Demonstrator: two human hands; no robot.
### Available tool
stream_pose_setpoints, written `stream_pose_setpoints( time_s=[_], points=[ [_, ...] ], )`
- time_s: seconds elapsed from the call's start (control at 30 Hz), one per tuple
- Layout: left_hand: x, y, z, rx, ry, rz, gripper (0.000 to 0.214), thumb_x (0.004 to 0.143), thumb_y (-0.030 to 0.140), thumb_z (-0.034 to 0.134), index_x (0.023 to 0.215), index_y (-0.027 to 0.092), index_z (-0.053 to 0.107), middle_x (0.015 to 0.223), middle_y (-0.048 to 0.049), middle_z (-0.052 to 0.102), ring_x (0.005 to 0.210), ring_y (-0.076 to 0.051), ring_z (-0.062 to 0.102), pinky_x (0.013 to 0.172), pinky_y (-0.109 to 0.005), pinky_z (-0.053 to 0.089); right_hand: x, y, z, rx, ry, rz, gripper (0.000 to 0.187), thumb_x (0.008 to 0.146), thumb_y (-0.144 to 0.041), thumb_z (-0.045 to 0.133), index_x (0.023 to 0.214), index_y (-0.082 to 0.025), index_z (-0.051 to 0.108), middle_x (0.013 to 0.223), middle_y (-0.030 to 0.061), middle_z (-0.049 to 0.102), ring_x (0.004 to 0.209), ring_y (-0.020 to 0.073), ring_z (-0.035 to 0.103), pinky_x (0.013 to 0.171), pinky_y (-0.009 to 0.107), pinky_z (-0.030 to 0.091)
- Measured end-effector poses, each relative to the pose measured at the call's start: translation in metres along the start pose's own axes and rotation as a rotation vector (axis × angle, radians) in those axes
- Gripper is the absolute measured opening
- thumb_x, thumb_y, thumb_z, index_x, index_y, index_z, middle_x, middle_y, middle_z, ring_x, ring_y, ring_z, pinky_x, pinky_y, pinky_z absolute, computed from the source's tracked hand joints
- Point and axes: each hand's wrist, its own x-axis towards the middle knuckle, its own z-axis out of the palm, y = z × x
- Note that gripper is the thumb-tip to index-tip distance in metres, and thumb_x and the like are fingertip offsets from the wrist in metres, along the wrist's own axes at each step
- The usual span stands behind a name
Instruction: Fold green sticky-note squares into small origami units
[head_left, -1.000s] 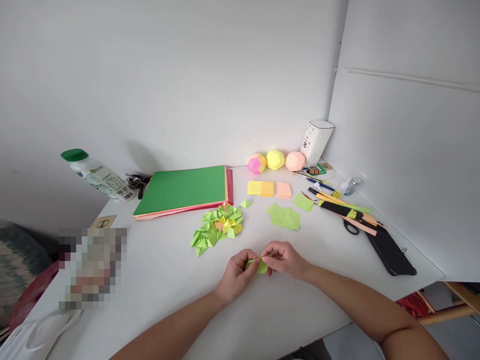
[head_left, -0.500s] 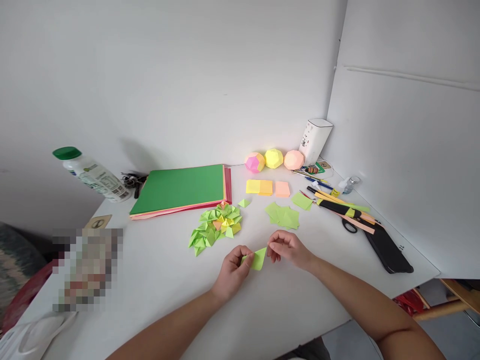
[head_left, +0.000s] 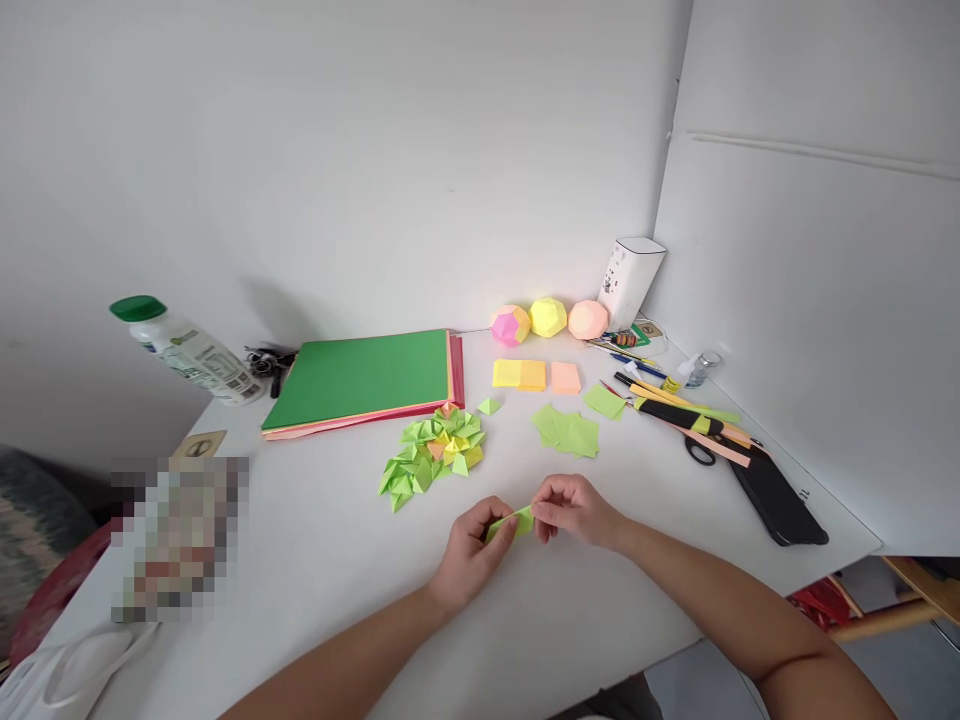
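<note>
Between my two hands is a small green sheet of paper (head_left: 519,523), partly hidden by the fingers. My left hand (head_left: 478,550) pinches its left side between thumb and fingers. The fingers of my right hand (head_left: 574,508) are closed on its upper right corner. Beyond my left hand lies a pile of folded paper pieces (head_left: 429,455), mostly green with a few yellow and orange. One folded green piece (head_left: 489,406) sits apart from it. Past my right hand are several loose green paper squares (head_left: 566,432).
A stack of coloured paper (head_left: 360,375) lies at the back left beside a white bottle (head_left: 195,355). Three faceted paper balls (head_left: 548,317) stand near the wall, behind yellow-orange (head_left: 519,374) and pink sticky notes (head_left: 565,378). Right are a cutter (head_left: 675,416), scissors (head_left: 700,450) and a black phone (head_left: 780,500).
My right hand has come down and left onto the corner of the green paper. The sheet now looks narrower, tilted between both hands. My left hand has shifted slightly right.
</note>
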Motion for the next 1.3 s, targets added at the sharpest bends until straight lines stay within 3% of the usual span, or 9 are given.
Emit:
stream_pose_setpoints(
  time_s=[0.17,0.37,0.57,0.67,0.87,1.07,1.3],
  points=[
    [0.000,0.002,-0.001,0.108,0.015,0.037,0.025,0.084,0.037,0.049,0.070,0.016,0.051,0.064,0.0019,0.045,0.060,-0.011,0.037,0.057,-0.023,0.032,0.000,0.001,0.000,-0.021,-0.025,0.045,0.026,0.085,-0.036,0.052,0.069,-0.015,0.052,0.056,0.0022,0.063,0.052,0.0116,0.056,0.052,0.024,0.041],
    [0.001,0.000,-0.002,0.064,0.030,-0.004,0.025,0.083,0.037,0.048,0.070,0.017,0.048,0.064,0.0023,0.043,0.060,-0.011,0.037,0.057,-0.023,0.032,0.001,-0.003,0.001,-0.064,0.034,-0.018,0.029,0.089,-0.038,0.044,0.071,-0.016,0.049,0.057,0.0012,0.061,0.054,0.0110,0.053,0.054,0.024,0.041],
    [0.000,0.001,-0.003,0.041,0.010,0.012,0.025,0.084,0.038,0.048,0.070,0.017,0.049,0.064,0.0021,0.044,0.061,-0.011,0.037,0.058,-0.023,0.033,0.000,0.001,0.004,-0.102,0.016,-0.018,0.023,0.085,-0.039,0.053,0.082,-0.016,0.051,0.069,0.0009,0.059,0.060,0.0123,0.057,0.054,0.024,0.043],
    [0.000,0.001,-0.003,0.043,-0.004,0.016,0.025,0.084,0.038,0.048,0.069,0.017,0.048,0.064,0.0020,0.043,0.061,-0.011,0.037,0.058,-0.023,0.033,0.000,0.000,0.004,-0.111,0.000,-0.020,0.025,0.087,-0.039,0.048,0.077,-0.016,0.050,0.066,0.0012,0.059,0.058,0.0120,0.056,0.055,0.024,0.043],
    [0.001,0.000,-0.003,0.045,-0.002,0.010,0.025,0.084,0.038,0.048,0.070,0.017,0.047,0.064,0.0026,0.042,0.059,-0.011,0.036,0.057,-0.023,0.032,0.001,-0.004,0.003,-0.127,0.104,-0.114,0.024,0.088,-0.038,0.047,0.079,-0.016,0.049,0.069,0.0008,0.058,0.059,0.0110,0.056,0.055,0.023,0.043],
    [0.001,0.002,-0.003,0.122,-0.018,0.068,0.025,0.083,0.036,0.048,0.068,0.017,0.050,0.064,0.0013,0.047,0.061,-0.012,0.042,0.060,-0.023,0.036,0.000,0.006,0.010,-0.196,-0.003,-0.114,0.019,0.084,-0.034,0.053,0.080,-0.015,0.056,0.065,0.0002,0.057,0.058,0.0120,0.057,0.055,0.024,0.046],
    [0.001,0.005,0.000,0.182,0.004,0.109,0.019,0.080,0.030,0.051,0.067,0.017,0.053,0.066,-0.0002,0.051,0.061,-0.013,0.046,0.060,-0.024,0.038,0.000,0.010,0.013,-0.244,0.013,-0.140,0.012,0.080,-0.026,0.052,0.073,-0.016,0.054,0.060,-0.0009,0.057,0.054,0.0113,0.056,0.050,0.022,0.043]
  ],
)
